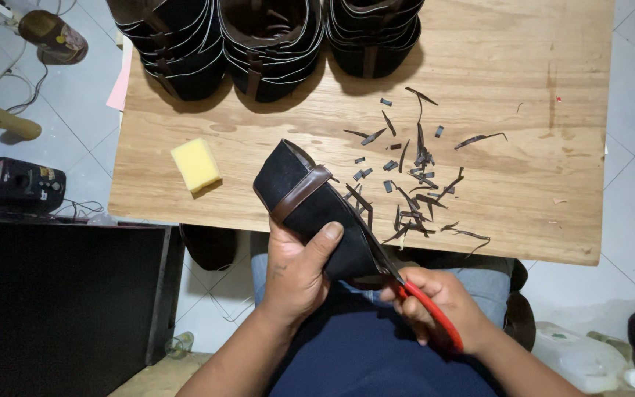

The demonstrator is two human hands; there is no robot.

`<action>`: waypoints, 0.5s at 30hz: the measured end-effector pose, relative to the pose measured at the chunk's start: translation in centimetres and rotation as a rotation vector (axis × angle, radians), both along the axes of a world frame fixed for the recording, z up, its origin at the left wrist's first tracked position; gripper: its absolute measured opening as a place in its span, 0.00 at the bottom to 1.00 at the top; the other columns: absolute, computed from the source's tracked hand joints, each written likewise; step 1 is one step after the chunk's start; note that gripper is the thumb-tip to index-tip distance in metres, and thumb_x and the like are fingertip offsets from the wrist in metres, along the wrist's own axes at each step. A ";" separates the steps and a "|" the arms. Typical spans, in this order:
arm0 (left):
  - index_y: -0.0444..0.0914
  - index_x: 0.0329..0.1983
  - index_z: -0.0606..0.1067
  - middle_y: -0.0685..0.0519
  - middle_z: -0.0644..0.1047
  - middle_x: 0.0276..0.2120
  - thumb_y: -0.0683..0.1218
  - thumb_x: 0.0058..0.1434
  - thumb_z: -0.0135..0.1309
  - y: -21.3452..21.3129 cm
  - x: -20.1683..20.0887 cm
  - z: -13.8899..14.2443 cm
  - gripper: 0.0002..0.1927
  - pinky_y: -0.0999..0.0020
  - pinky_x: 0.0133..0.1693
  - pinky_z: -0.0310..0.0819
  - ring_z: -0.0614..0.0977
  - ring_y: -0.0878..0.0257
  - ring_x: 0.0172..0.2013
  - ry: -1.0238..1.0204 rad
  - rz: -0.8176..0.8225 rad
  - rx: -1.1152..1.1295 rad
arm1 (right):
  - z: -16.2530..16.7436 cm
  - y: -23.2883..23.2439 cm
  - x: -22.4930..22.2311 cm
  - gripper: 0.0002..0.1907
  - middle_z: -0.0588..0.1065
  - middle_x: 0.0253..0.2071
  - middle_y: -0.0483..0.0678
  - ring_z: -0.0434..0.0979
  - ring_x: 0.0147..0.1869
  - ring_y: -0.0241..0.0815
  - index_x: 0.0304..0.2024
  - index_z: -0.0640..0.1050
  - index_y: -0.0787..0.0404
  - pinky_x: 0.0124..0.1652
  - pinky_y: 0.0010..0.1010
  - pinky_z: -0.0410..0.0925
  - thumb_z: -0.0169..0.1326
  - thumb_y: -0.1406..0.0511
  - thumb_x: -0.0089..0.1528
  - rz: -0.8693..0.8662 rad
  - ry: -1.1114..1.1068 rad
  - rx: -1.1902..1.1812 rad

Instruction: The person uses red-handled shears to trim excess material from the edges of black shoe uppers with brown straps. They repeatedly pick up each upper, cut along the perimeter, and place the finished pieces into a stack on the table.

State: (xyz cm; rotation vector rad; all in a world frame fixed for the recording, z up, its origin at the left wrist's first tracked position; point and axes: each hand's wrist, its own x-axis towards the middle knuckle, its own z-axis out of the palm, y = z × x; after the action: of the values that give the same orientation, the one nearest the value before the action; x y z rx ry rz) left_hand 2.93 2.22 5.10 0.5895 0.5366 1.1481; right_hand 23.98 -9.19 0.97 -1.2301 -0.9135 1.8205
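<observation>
The left hand (299, 268) is clamped around a black suede shoe upper with a brown leather strap (310, 202), thumb pressed across its side, holding it tilted over the near edge of the light wooden table (538, 147), apparently to present its lower edge to the blades. The right hand (439, 305) is closed around the handles of a pair of red-handled scissors (424, 305), whose blades run along that edge; the hands sit close together but do not touch. Thin dark trimmed strips and scraps (413, 184) lie scattered on the table just beyond the upper, consistent with offcuts falling there. A yellow sponge block (195, 165) rests to the left, well apart. Rows of stacked black uppers with brown straps (266, 44) stand along the far edge, clear of the cutting area.
</observation>
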 end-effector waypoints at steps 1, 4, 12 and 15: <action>0.38 0.66 0.64 0.48 0.75 0.52 0.32 0.66 0.54 0.1 -0.1 -0.1 0.26 0.59 0.54 0.78 0.79 0.60 0.50 0.011 -0.006 -0.003 | -0.1 -0.2 0.1 0.30 0.70 0.24 0.43 0.69 0.19 0.31 0.45 0.80 0.69 0.18 0.23 0.66 0.61 0.48 0.59 0.001 0.018 -0.020; 0.38 0.66 0.64 0.49 0.75 0.52 0.33 0.65 0.55 0.3 -0.4 -0.3 0.27 0.60 0.55 0.77 0.79 0.61 0.51 0.040 -0.025 0.010 | -0.1 -0.3 0.4 0.29 0.70 0.21 0.44 0.68 0.17 0.32 0.44 0.79 0.69 0.17 0.23 0.65 0.61 0.48 0.59 0.011 0.021 -0.070; 0.35 0.66 0.67 0.51 0.77 0.52 0.36 0.64 0.58 0.4 -1.0 -1.2 0.26 0.64 0.57 0.74 0.78 0.63 0.52 0.283 -0.112 0.119 | -0.4 0.0 0.0 0.27 0.71 0.24 0.40 0.70 0.19 0.32 0.46 0.80 0.66 0.19 0.25 0.67 0.60 0.49 0.60 0.021 -0.069 0.013; 0.34 0.67 0.66 0.50 0.77 0.53 0.36 0.64 0.58 0.2 -0.9 -1.2 0.27 0.62 0.58 0.73 0.78 0.62 0.52 0.227 -0.115 0.099 | -0.5 -0.4 -0.1 0.27 0.71 0.18 0.43 0.69 0.16 0.33 0.44 0.79 0.66 0.17 0.24 0.65 0.60 0.49 0.58 0.005 -0.048 -0.072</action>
State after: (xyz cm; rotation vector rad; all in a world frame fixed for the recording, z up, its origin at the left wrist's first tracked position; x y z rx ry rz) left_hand 2.05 2.40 3.91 0.8330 0.6337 1.0087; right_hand 23.83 -9.58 0.44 -1.3226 -0.8848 1.8495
